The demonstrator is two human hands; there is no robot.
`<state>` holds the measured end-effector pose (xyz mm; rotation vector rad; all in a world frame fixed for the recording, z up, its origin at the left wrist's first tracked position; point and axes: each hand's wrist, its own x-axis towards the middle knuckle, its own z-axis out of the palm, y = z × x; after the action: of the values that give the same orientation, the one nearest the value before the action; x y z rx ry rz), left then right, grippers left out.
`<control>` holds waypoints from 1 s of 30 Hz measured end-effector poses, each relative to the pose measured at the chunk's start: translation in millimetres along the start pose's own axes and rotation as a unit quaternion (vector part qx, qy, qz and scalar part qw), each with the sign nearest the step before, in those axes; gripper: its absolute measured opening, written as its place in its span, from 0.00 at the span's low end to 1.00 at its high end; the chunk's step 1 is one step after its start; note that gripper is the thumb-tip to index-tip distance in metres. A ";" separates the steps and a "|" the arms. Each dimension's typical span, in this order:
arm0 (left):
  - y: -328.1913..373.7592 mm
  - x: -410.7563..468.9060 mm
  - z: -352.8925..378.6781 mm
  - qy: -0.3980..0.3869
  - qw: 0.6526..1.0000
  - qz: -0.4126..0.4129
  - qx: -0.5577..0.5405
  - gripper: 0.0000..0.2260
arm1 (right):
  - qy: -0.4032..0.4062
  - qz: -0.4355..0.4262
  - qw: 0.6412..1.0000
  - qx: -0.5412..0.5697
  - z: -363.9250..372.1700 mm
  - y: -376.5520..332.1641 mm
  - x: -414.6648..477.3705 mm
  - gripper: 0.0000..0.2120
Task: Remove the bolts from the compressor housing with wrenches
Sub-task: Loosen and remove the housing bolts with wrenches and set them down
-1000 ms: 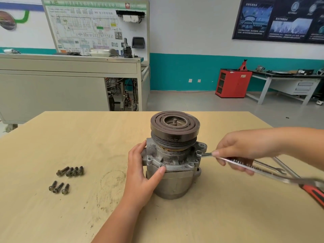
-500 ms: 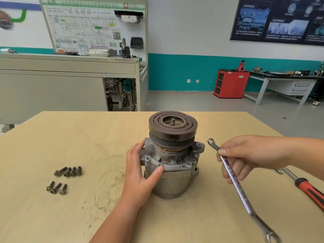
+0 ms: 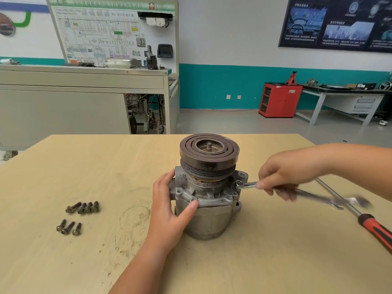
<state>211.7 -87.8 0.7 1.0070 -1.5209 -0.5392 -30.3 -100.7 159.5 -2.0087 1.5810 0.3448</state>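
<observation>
The grey compressor housing (image 3: 209, 211) stands upright mid-table with a dark grooved pulley (image 3: 209, 152) on top. My left hand (image 3: 169, 205) grips its left side, thumb across the front flange. My right hand (image 3: 282, 176) holds a silver wrench (image 3: 311, 195). The wrench's ring end sits at a bolt (image 3: 239, 183) on the flange's right side. Its handle trails to the right and looks blurred.
Several removed bolts (image 3: 82, 207) lie in two small groups at the left of the wooden table (image 3: 84, 166), the nearer group of bolts (image 3: 68, 227) closer to me. A red-handled screwdriver (image 3: 373, 228) lies at the right. Benches and a red cabinet (image 3: 280, 99) stand beyond the table.
Half a second ago my right hand held the wrench lifted away and angled toward me. Now its ring end is back at the right flange bolt, as it was one second ago.
</observation>
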 end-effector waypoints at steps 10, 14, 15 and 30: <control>-0.6 -1.0 -0.3 0.000 1.000 -0.003 0.001 0.35 | 0.014 -0.056 0.985 0.161 -4.7 27.5 -1.5 0.11; -0.6 -0.9 -0.4 0.003 1.000 -0.003 0.001 0.35 | -0.029 -0.052 0.949 0.309 20.3 17.3 -0.3 0.12; -0.6 -0.9 -0.5 0.002 1.000 -0.003 0.001 0.35 | -0.036 -0.051 0.940 0.334 23.5 12.5 -0.6 0.11; -0.6 -0.9 0.1 -0.001 1.000 -0.005 0.002 0.36 | -0.010 -0.025 0.942 0.335 29.9 -2.3 -5.4 0.14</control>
<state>211.7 -87.4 -0.3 1.0166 -1.5194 -0.5442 -25.5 -79.0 138.6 -1.4994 1.3805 -0.1816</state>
